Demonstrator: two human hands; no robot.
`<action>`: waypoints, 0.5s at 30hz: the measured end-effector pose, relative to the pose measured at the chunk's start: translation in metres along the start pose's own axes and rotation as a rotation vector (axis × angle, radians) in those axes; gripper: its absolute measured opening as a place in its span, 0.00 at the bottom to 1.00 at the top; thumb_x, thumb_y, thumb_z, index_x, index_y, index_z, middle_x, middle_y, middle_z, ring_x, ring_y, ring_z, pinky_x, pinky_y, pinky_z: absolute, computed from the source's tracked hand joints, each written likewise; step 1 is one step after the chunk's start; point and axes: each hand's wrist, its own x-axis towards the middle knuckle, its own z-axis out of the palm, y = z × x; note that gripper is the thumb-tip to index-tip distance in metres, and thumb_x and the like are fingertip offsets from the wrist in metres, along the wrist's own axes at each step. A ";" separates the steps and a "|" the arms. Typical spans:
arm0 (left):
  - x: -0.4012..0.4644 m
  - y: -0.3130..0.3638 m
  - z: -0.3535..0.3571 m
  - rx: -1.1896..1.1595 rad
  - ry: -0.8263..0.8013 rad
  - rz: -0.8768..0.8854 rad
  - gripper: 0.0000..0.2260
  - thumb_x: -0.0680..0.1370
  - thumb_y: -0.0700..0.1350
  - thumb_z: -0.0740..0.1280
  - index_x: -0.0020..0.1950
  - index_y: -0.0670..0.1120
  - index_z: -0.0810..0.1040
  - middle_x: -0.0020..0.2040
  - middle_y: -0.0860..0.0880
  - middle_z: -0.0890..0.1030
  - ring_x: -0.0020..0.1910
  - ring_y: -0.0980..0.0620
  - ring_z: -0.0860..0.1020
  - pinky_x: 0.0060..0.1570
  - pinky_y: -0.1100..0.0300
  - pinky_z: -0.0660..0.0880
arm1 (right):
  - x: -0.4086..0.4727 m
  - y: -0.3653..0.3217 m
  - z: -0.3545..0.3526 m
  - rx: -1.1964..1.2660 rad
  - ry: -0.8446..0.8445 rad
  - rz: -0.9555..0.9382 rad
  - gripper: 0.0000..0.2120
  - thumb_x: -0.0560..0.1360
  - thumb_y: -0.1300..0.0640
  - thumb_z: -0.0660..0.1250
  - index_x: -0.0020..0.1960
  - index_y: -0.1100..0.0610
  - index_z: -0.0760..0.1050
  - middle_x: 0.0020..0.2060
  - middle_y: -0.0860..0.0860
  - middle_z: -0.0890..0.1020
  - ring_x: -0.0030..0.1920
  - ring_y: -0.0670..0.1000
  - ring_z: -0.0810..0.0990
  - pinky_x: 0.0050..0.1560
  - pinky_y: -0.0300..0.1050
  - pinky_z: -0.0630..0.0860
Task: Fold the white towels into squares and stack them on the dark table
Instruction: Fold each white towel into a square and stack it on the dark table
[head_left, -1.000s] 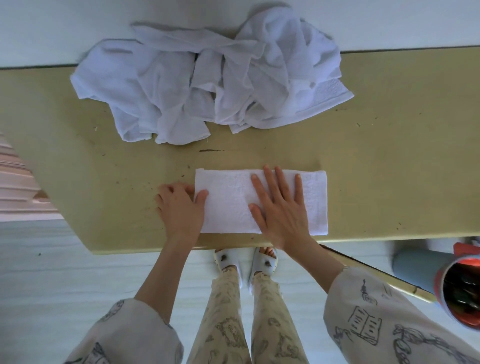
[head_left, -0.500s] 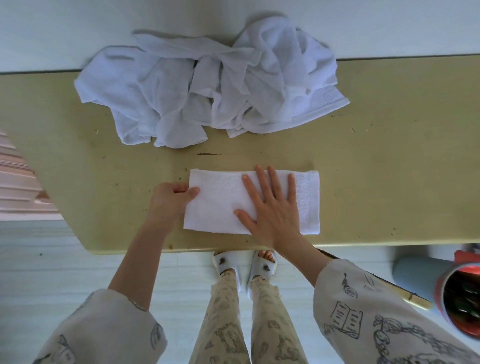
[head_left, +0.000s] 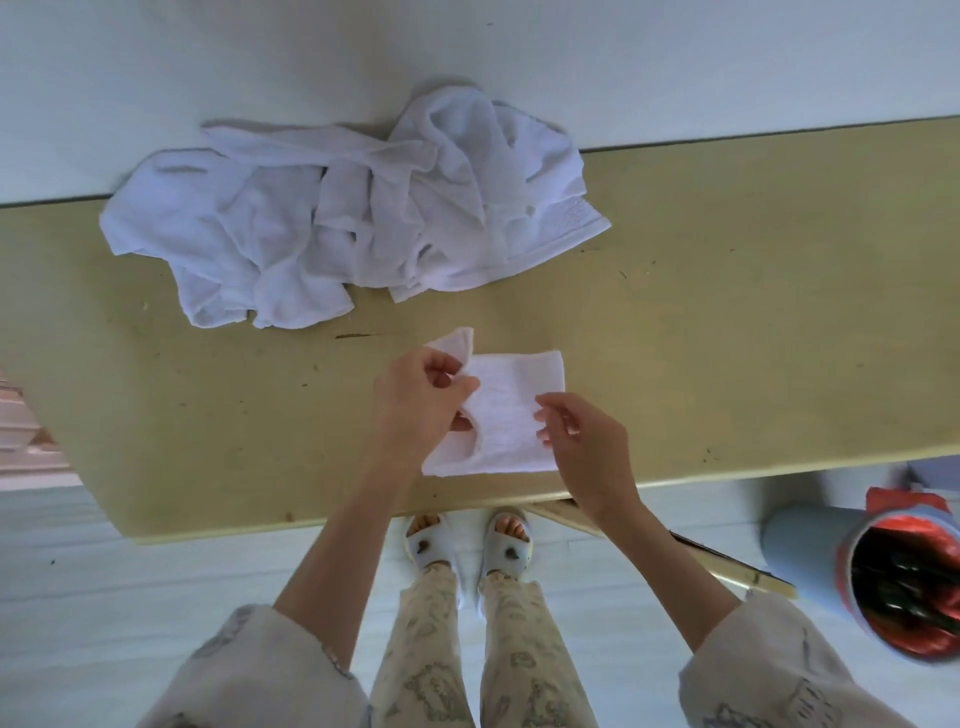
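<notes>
A folded white towel lies near the front edge of the olive-tan table. My left hand grips the towel's left end, lifted and turned over toward the right, with a corner sticking up behind the fingers. My right hand hovers at the towel's right side with fingers loosely curled, its fingertips at the towel's edge, holding nothing that I can see. A heap of crumpled white towels lies at the back of the table against the wall.
A round bin with a red liner stands on the floor at the right, below the table's edge. A thin wooden strip runs under the table's front edge. My legs and slippers are directly below.
My left hand has picked up the towel's left end and carried it rightward over the rest. My right hand has lifted off the towel, where it lay flat. The camera view has shifted.
</notes>
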 end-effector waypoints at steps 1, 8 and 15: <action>0.003 0.001 0.015 0.055 0.004 0.028 0.08 0.72 0.42 0.72 0.49 0.42 0.78 0.39 0.50 0.77 0.39 0.49 0.79 0.42 0.57 0.79 | 0.001 0.002 -0.006 0.045 -0.019 0.066 0.10 0.77 0.64 0.60 0.54 0.58 0.78 0.41 0.49 0.82 0.42 0.52 0.82 0.52 0.51 0.78; 0.003 -0.003 0.073 0.271 -0.023 0.083 0.08 0.73 0.40 0.69 0.52 0.42 0.78 0.42 0.51 0.78 0.41 0.55 0.73 0.40 0.74 0.62 | 0.009 0.019 -0.023 0.229 -0.158 0.290 0.12 0.77 0.66 0.58 0.56 0.61 0.78 0.44 0.54 0.83 0.46 0.53 0.83 0.56 0.52 0.78; 0.004 0.004 0.085 0.248 -0.105 0.111 0.10 0.74 0.40 0.68 0.55 0.42 0.78 0.45 0.52 0.78 0.41 0.57 0.75 0.40 0.77 0.66 | 0.010 0.019 -0.030 0.253 -0.191 0.323 0.12 0.78 0.62 0.59 0.56 0.59 0.79 0.47 0.53 0.84 0.48 0.50 0.83 0.56 0.51 0.78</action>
